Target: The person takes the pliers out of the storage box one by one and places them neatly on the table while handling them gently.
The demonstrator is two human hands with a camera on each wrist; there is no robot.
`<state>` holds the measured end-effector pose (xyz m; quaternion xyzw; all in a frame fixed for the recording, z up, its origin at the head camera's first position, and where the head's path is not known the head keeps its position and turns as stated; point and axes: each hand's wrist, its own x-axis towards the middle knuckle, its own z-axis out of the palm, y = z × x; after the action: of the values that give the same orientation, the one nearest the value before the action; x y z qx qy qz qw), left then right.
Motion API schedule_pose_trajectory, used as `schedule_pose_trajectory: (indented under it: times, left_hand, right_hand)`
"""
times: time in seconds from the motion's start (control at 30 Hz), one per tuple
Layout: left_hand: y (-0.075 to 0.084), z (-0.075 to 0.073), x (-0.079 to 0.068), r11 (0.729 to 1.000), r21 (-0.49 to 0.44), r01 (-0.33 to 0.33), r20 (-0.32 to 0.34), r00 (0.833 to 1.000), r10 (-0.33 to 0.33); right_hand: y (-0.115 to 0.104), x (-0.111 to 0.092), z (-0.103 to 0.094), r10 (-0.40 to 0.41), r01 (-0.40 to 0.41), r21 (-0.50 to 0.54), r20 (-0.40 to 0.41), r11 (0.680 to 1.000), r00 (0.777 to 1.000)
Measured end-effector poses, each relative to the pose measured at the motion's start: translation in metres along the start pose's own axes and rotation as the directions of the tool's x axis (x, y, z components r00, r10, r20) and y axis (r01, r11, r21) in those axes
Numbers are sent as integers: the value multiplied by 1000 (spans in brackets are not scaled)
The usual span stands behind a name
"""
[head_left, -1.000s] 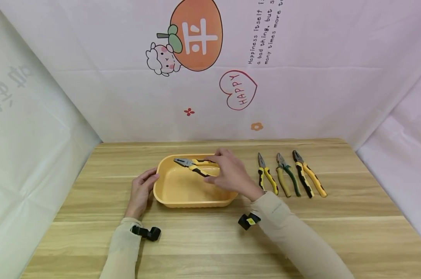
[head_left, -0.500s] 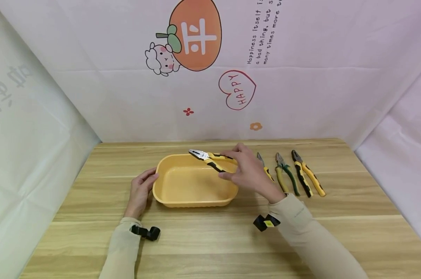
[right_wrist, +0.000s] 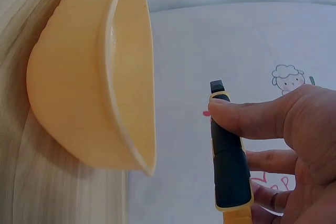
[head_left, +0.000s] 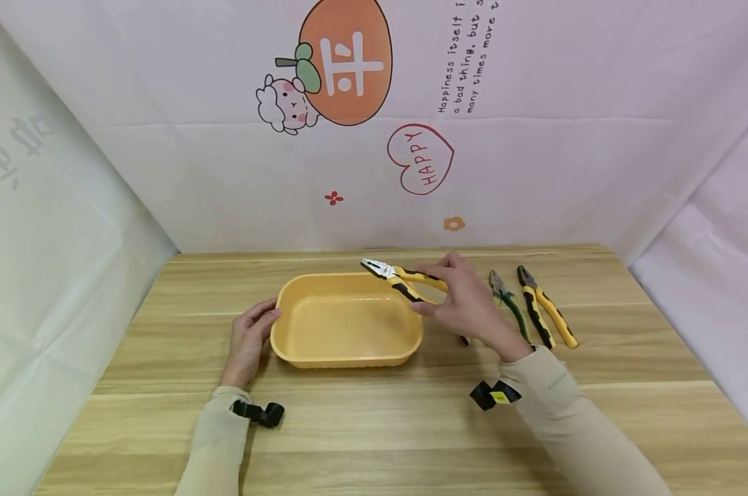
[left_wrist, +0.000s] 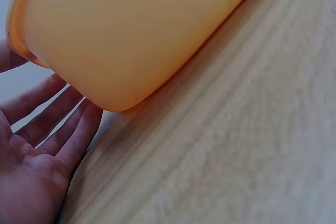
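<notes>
My right hand pinches combination pliers with yellow and black handles, thumb on one handle and fingers on the other. The pliers are held in the air over the right end of a yellow plastic basin, metal head pointing left. In the right wrist view the thumb presses a black grip pad of the pliers. My left hand rests against the basin's left end. Seen from the left wrist, its fingers lie nearly straight along the outside of the basin.
On the wooden table, right of the basin, lie green-handled pliers and yellow-black pliers. Another pair is mostly hidden behind my right hand, one handle end showing. A printed white cloth hangs behind the table.
My right hand has moved right and slightly up with the combination pliers, from over the basin's middle to its right end, now covering the nearest pliers. The left hand and basin stayed put.
</notes>
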<state>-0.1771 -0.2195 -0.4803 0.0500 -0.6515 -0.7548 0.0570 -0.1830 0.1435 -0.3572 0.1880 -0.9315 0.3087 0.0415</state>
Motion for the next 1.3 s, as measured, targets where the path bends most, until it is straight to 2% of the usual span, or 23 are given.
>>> schedule_pose_trajectory:
  times: [0.47, 0.77, 1.07, 1.3]
  left_hand:
    - [1, 0, -1, 1000, 3, -5, 4, 1000, 5]
    - [1, 0, -1, 1000, 1, -7, 2, 1000, 7]
    - [1, 0, -2, 1000, -4, -10, 5, 1000, 10]
    - [1, 0, -1, 1000, -1, -9, -1, 1000, 9]
  right_hand:
    - [21, -8, -16, 58, -57, -34, 18, 998, 998]
    - [36, -16, -26, 69, -70, -55, -18, 996, 997]
    - [52, -24, -34, 48, -52, -59, -71, 997, 996]
    - [63, -31, -43, 124, -126, -45, -52, 991, 991]
